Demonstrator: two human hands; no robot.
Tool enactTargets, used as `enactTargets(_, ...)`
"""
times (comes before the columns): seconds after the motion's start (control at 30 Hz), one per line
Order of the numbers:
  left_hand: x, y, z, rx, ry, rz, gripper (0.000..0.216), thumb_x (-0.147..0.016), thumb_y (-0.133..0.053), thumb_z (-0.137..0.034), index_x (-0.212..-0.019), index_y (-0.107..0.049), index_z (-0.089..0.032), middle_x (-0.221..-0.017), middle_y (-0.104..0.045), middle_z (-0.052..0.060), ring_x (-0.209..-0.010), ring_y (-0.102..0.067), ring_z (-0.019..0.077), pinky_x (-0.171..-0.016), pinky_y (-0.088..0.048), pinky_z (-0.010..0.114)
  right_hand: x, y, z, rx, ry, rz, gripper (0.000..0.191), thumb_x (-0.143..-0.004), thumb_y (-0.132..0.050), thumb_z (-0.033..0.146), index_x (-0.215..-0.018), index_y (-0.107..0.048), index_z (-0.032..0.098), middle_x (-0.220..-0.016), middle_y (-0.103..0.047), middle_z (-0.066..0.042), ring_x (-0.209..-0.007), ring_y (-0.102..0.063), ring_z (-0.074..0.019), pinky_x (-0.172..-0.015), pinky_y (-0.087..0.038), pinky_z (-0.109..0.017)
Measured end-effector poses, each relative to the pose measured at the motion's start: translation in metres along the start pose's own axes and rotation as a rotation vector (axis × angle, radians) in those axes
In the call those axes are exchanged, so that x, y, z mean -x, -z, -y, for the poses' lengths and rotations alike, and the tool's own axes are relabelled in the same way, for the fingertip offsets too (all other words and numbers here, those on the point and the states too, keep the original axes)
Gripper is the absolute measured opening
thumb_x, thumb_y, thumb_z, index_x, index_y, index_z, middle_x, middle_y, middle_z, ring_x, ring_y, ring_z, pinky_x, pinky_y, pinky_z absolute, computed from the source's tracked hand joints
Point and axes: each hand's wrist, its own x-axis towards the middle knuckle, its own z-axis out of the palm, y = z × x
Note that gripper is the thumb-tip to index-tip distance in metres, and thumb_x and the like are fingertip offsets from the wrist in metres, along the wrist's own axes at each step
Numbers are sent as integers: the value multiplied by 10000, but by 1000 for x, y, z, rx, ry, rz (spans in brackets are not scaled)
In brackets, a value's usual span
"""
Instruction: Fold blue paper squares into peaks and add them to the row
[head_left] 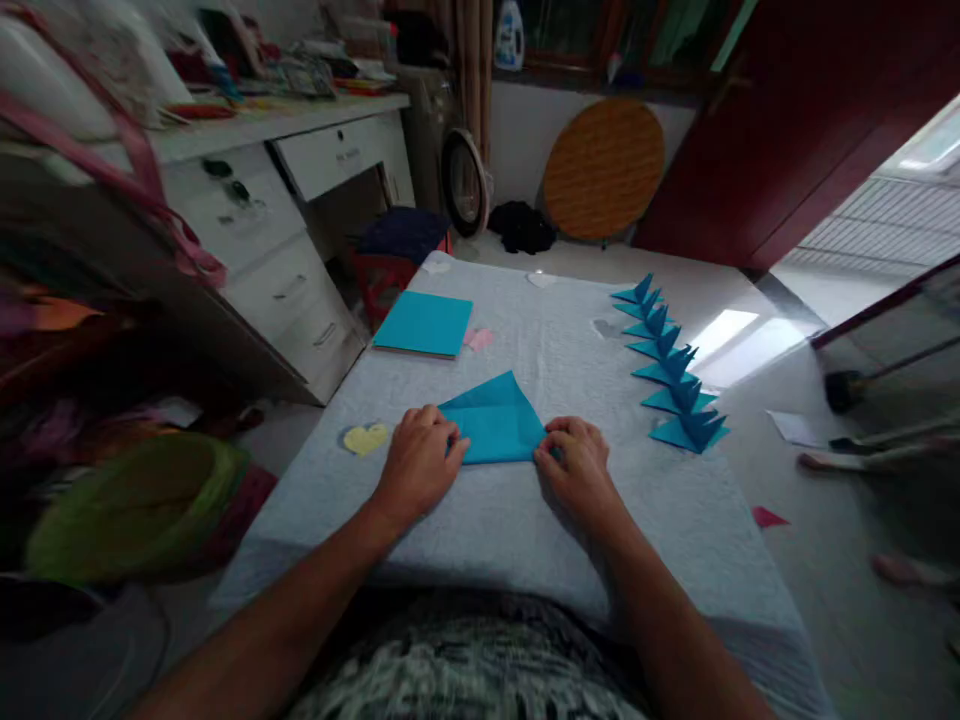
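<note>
A partly folded sheet of blue origami paper [495,422] lies on the table before me, with a pointed flap at its far side. My left hand [421,450] grips its left edge, fingers curled and thumb on top. At the near right corner, my right hand [576,455] pinches the paper between thumb and fingers. Beyond it on the left rests a stack of flat blue paper squares [424,322]. Along the right side of the table stands a row of several folded blue paper figures [675,385] with upright points.
The table [555,540] has a pale cloth with a yellow heart [365,438] and a pink patch [478,339]. A red stool [379,280] touches its far left area. White drawers [289,290] stand left; a green basket [139,500] sits lower left. Another person's legs [885,450] show right.
</note>
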Motion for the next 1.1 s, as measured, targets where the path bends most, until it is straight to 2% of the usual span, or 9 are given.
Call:
enactTargets(0.43, -4, -4, -6, -83, 44, -34, 240, -932, -546, -335, -841, -689, -164, -1014, -598, 108, -1004, -521, 281, -894, -449, 416, -2, -1, -1, -6, -21, -7, 105, -803, -645, 182, -702, -638, 208, -1076, -632, -74, -1098, -509, -292, -984, -323, -478)
enactTargets(1.1, -4, -8, -6, -3, 114, -61, 225, -906, -553, -329, -771, -658, -183, -1023, -586, 94, -1053, -487, 291, -877, -411, 412, -2, -3, -2, 5, 8, -37, 112, -800, -625, 197, -689, -636, 209, -1051, -642, -74, -1063, -519, -285, -961, -340, -472)
